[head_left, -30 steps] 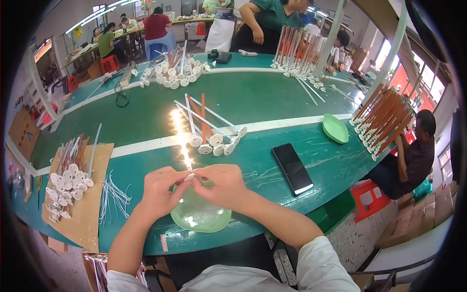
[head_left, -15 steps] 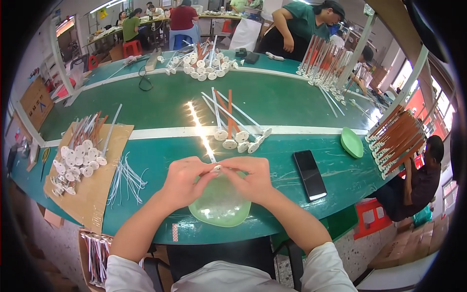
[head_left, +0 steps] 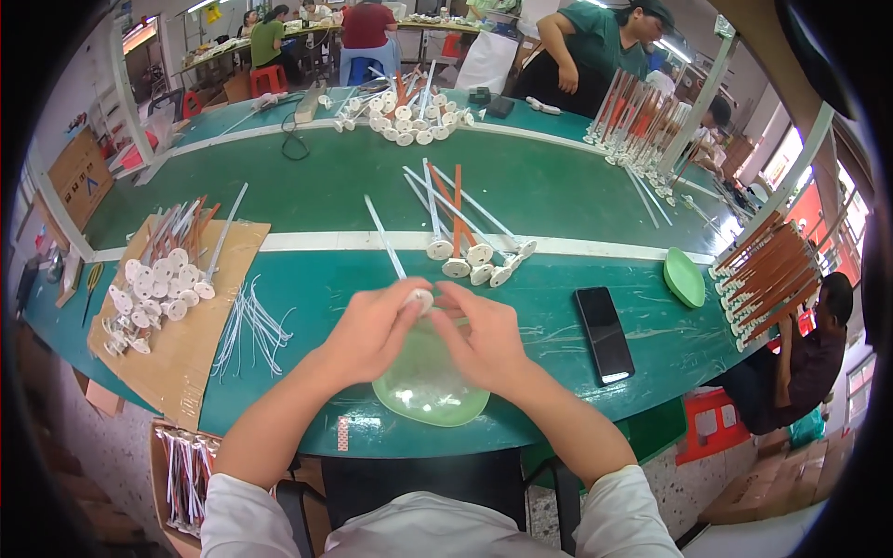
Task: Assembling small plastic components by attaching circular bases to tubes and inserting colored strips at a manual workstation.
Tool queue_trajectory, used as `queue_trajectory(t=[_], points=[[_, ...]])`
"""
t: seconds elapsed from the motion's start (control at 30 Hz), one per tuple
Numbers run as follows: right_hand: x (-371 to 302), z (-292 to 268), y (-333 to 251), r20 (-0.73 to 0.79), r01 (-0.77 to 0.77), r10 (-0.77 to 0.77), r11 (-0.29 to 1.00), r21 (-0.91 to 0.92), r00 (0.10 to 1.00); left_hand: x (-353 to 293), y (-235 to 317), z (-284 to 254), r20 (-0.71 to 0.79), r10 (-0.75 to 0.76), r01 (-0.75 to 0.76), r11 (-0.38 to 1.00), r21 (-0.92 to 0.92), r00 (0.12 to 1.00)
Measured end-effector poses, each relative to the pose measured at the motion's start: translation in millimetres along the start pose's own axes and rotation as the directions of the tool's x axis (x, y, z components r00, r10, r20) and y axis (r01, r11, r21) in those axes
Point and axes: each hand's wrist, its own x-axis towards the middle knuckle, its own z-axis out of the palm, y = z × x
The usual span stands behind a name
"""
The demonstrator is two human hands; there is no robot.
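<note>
My left hand [head_left: 374, 325] is closed on a thin light stick [head_left: 385, 238] with a round white base; the unlit strip points away from me. Beside that base, my right hand [head_left: 486, 337] has thumb and fingers apart and grips nothing that I can see. Under both hands lies a pale green dish [head_left: 433, 402], its contents blurred. Past my hands, several similar sticks with round white bases [head_left: 480, 254], some with white and some with brown strips, lie in a loose pile.
A cardboard sheet [head_left: 237, 244] at left carries a heap of sticks, with white wires [head_left: 251, 330] beside it. To the right are a black phone [head_left: 605, 333], another green dish [head_left: 685, 277] and a rack of brown sticks [head_left: 770, 270]. A co-worker [head_left: 595, 51] stands across the table.
The stick was glowing brightly and is now dark. My right hand has come away from its base, while the left keeps hold. The view has shifted slightly.
</note>
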Motion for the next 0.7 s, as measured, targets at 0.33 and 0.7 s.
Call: queue_trajectory(t=[0.33, 0.7], points=[[3, -20, 0, 0.688, 0.239, -0.092, 0.963, -0.122, 0.72, 6, -15, 0, -0.013, -0.102, 0.097, 0.977, -0.191, 0.995], [9, -22, -5, 0.335, -0.189, 0.113, 0.961, 0.203, 0.935, 4, -8, -1, 0.087, -0.197, 0.215, 0.905, -0.366, 0.977]])
